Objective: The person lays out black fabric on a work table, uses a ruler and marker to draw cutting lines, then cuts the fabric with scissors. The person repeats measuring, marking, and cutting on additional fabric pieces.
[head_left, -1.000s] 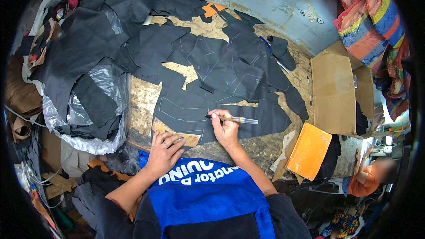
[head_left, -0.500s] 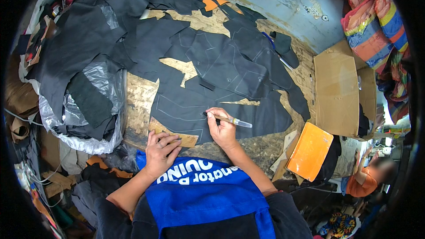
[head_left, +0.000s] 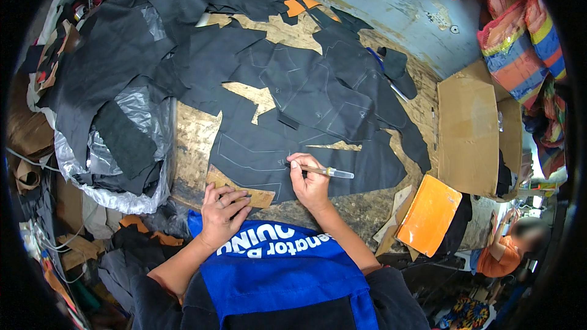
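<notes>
Head view: person tracing pattern outlines on black leather sheets (head_left: 318, 116) spread over a worn wooden table (head_left: 195, 140). Several pale outlines already drawn on the far and middle pieces; the near piece carries partial lines, so marking looks well along but unfinished (my judgement). Right hand (head_left: 310, 182) curled around a silver pen (head_left: 324, 172), tip pointing left onto the leather, probably touching, hard to tell at this size. Left hand (head_left: 221, 211) mostly flat, fingers spread, pressing a tan cardboard template (head_left: 238, 189) at the near table edge, just left of the right hand. Orange folder (head_left: 429, 214) lies near right, cardboard box (head_left: 468, 128) farther right.
</notes>
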The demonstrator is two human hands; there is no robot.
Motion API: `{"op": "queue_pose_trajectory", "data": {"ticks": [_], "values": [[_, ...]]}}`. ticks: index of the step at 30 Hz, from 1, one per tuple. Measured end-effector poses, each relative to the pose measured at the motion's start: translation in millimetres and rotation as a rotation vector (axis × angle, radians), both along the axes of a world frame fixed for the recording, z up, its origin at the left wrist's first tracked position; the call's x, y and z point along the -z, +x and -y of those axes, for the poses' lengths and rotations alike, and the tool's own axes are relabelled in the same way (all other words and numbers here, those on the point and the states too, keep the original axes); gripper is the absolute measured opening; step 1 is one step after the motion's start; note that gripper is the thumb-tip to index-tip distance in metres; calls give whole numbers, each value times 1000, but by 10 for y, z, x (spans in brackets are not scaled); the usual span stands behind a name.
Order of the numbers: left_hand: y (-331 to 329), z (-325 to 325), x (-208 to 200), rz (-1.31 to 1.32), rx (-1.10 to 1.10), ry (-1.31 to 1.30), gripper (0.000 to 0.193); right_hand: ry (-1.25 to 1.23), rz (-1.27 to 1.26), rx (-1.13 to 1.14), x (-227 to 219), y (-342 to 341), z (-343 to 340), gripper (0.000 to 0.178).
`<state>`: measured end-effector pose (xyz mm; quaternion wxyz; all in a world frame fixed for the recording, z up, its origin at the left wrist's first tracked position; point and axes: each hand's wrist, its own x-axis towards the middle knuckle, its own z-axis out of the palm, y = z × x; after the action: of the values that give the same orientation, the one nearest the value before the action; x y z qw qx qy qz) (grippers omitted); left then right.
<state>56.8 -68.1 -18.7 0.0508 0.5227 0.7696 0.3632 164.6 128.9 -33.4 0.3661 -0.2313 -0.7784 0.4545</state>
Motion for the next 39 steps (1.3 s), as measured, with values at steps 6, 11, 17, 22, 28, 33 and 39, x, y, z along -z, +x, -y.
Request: {"op": "queue_pose_trajectory", "data": {"ticks": [6, 11, 17, 22, 28, 33, 39], "values": [[-22, -20, -125, 101, 17, -53, 21, -134, 60, 11, -67, 54, 26, 7], [-129, -116, -281, 239, -279, 59, 23, 242, 84, -324, -238, 131, 281, 16], [-493, -420, -228, 210, -542, -190, 48, 356, 328, -479, -359, 157, 392, 25], [-555, -442, -128, 272, -544, -336, 36, 19, 318, -420, -397, 443, 276, 22], [-659, -251, -50, 720, -302, 55, 20, -221, -39, 345, -534, 1457, -261, 22], [-740, -124, -220, 699, -164, 161, 21, -75, 76, 820, -750, 2181, -760, 26], [-768, -74, -284, 729, -157, 144, 24, 116, 480, 775, -499, 1760, -773, 46]]}}
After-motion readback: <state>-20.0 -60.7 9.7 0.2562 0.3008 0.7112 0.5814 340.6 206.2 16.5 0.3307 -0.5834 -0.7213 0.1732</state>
